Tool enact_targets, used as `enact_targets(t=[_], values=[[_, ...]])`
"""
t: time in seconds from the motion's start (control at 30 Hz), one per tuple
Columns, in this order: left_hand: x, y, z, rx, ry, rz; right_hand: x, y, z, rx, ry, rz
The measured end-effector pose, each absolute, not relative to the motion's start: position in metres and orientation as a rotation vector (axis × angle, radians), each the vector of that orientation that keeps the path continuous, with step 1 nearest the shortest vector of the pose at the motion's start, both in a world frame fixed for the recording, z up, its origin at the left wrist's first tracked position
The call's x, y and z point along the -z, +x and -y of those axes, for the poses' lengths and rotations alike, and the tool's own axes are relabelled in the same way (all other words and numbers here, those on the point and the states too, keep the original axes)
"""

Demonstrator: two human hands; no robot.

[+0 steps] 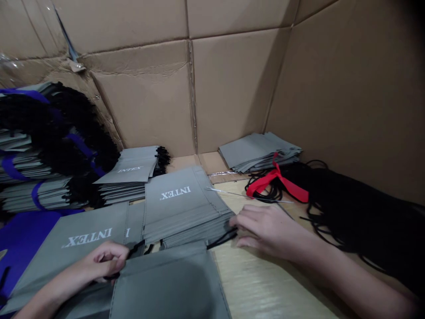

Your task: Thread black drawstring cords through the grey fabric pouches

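Observation:
A grey drawstring pouch (169, 283) lies nearest me, with black cord coming out at both top corners. My left hand (108, 261) is closed on the black cord at the pouch's left corner. At the right corner, my right hand (265, 228) pinches the cord (223, 239) that runs out of the pouch. Just behind the pouch is a stack of grey INTEX pouches (179, 208), whose right edge is close to my right fingertips. A long thin metal needle (245, 195) lies across the stack's edge, beyond my right hand.
Another INTEX pouch (89, 239) lies left, over blue material (23, 239). Tied pouch bundles (49, 195) pile up at far left, beside a smaller pouch stack (129, 170). Plain grey pieces (259, 150), a red ribbon (277, 181) and black cords (358, 212) lie right. Cardboard walls (232, 84) enclose the back.

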State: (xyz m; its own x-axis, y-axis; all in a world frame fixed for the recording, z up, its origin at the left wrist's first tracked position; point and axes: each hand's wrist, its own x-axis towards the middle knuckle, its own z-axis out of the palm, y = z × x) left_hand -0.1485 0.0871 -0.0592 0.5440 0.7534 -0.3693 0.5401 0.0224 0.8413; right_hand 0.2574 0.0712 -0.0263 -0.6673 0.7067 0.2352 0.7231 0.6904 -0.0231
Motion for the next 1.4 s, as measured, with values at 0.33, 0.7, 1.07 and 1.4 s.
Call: enact_targets(t=[0.33,0.7,1.07,1.4], values=[[0.052,-0.146,-0.083,-0.252,1.618,-1.125,0.041,0.241,-0.061,0.292,-0.972,2.805],[0.048,-0.148,-0.080,-0.318,1.670,-1.095,0.037,0.238,-0.056,0.345,-1.043,2.795],[0.047,-0.142,-0.079,-0.373,1.787,-1.058,0.040,0.254,-0.065,-0.118,-1.099,2.718],[0.045,-0.145,-0.083,-0.353,1.790,-1.057,0.039,0.255,-0.069,-0.202,-0.985,2.735]])
